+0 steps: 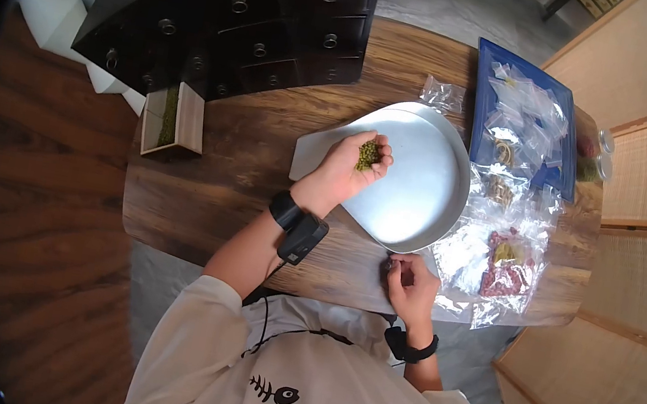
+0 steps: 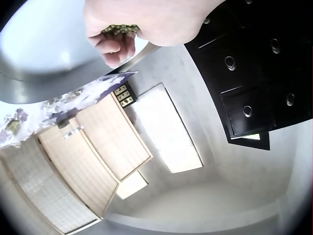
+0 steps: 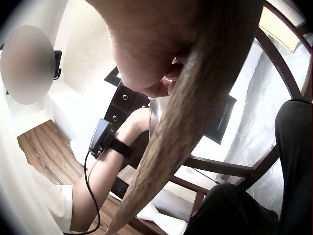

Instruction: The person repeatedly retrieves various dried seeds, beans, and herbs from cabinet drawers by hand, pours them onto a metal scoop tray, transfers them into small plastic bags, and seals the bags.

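Observation:
My left hand (image 1: 343,169) is cupped palm up over the pale metal scoop tray (image 1: 417,205), its fingers curled round a heap of small green beans (image 1: 368,156). In the left wrist view the beans (image 2: 121,29) show between the palm and the bent fingers. My right hand (image 1: 413,290) rests at the table's front edge, just below the tray's rounded rim, with thumb and fingers curled towards each other. I cannot tell whether its fingertips hold anything.
A dark cabinet of small drawers (image 1: 266,8) stands at the back left, and a pulled-out wooden drawer (image 1: 193,124) with green contents lies before it. To the right are clear plastic bags (image 1: 459,259), a blue tray (image 1: 477,99) with more bags, and lidded jars (image 1: 605,155).

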A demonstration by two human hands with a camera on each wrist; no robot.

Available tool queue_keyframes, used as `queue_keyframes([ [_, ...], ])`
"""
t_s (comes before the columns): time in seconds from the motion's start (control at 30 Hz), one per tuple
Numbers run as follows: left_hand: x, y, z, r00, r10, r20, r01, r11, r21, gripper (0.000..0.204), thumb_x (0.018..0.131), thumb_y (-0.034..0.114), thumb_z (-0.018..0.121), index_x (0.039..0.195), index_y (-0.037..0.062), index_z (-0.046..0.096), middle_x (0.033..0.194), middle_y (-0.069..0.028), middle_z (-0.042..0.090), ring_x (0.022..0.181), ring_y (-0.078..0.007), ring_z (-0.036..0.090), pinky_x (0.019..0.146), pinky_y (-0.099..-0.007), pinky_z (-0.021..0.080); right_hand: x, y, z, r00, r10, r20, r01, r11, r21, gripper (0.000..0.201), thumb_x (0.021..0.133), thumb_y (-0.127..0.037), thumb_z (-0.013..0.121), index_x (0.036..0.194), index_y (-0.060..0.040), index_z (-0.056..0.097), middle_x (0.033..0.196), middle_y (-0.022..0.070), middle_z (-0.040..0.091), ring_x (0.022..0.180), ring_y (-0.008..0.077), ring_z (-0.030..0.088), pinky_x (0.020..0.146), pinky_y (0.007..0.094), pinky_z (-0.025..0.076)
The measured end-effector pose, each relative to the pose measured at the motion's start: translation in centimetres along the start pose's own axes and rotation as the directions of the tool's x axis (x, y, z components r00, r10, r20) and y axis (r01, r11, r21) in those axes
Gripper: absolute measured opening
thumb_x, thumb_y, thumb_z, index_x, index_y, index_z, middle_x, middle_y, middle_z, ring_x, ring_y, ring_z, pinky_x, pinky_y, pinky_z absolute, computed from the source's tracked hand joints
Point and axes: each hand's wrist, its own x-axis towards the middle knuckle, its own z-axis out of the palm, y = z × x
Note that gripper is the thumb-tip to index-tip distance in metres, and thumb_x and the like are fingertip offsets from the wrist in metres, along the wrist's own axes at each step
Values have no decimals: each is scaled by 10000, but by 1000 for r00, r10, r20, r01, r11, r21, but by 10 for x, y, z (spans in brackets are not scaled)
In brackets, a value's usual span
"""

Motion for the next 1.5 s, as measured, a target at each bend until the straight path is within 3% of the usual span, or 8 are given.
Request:
queue_keyframes([
  [0.2, 9, -16, 3, 993, -99, 61, 85, 976, 201, 438, 1071, 262, 404, 1225, -103, 591, 1142, -215, 644, 1061, -321, 641, 885, -360, 560, -2, 1, 0, 1000, 13, -1, -13, 1000, 9, 76, 888, -71, 689, 956, -44, 709, 614, 50, 619, 484, 137, 586, 503, 274, 473],
  [0.37, 8, -28, 12, 990, -135, 32, 121, 951, 285, 586, 1078, 346, 316, 1312, -141, 541, 1250, -272, 624, 1156, -363, 625, 980, -416, 543, 1, -1, -2, 1000, -8, 6, 8, 1000, -1, 77, 887, -71, 690, 958, -45, 710, 615, 49, 621, 490, 137, 595, 510, 271, 481],
  [0.5, 4, -33, 15, 989, -144, 32, 125, 936, 330, 620, 1068, 386, 331, 1344, -132, 527, 1305, -284, 611, 1198, -374, 614, 1033, -452, 514, 0, 0, -2, 999, -23, 32, 23, 1000, -7, 57, 921, -53, 667, 957, -19, 693, 637, 37, 659, 514, 65, 591, 511, 228, 457],
  [0.63, 6, -34, 13, 987, -156, 29, 136, 927, 349, 620, 1059, 410, 360, 1369, -102, 524, 1314, -271, 614, 1204, -374, 611, 1039, -477, 507, 0, 0, -1, 1000, -2, 15, 2, 1000, 14, 76, 890, -71, 691, 958, -42, 708, 621, 47, 624, 488, 131, 584, 504, 272, 471],
  [1.17, -9, -34, 30, 982, -184, 36, 151, 890, 430, 631, 1056, 456, 393, 1418, -47, 509, 1400, -255, 560, 1266, -399, 573, 1062, -522, 496, 1, -1, -2, 999, -33, 24, 33, 999, -5, 64, 916, -55, 660, 964, -21, 685, 636, 37, 652, 501, 74, 581, 502, 237, 445],
  [1.23, -9, -35, 30, 981, -189, 44, 151, 887, 436, 632, 1056, 459, 394, 1420, -45, 508, 1400, -252, 561, 1268, -395, 573, 1062, -520, 496, 0, -1, -2, 1000, -23, 17, 23, 1000, -17, 70, 888, -64, 687, 954, -45, 698, 613, 50, 614, 485, 142, 586, 502, 281, 472],
  [1.33, -9, -36, 30, 978, -195, 79, 140, 883, 449, 638, 1059, 473, 392, 1429, -33, 507, 1401, -242, 564, 1258, -376, 582, 1044, -507, 507, 1, -2, -3, 999, -23, 23, 23, 1000, -14, 76, 885, -64, 686, 958, -46, 696, 611, 53, 615, 486, 150, 590, 505, 286, 475],
  [1.5, -13, -42, 33, 983, -65, 169, -76, 700, 710, 708, 1055, 577, 386, 1447, -2, 506, 1422, -221, 559, 1217, -331, 611, 1009, -464, 519, 1, -3, -3, 999, -34, 29, 35, 999, -17, 89, 879, -57, 683, 967, -50, 692, 614, 59, 620, 495, 155, 603, 513, 291, 487],
])
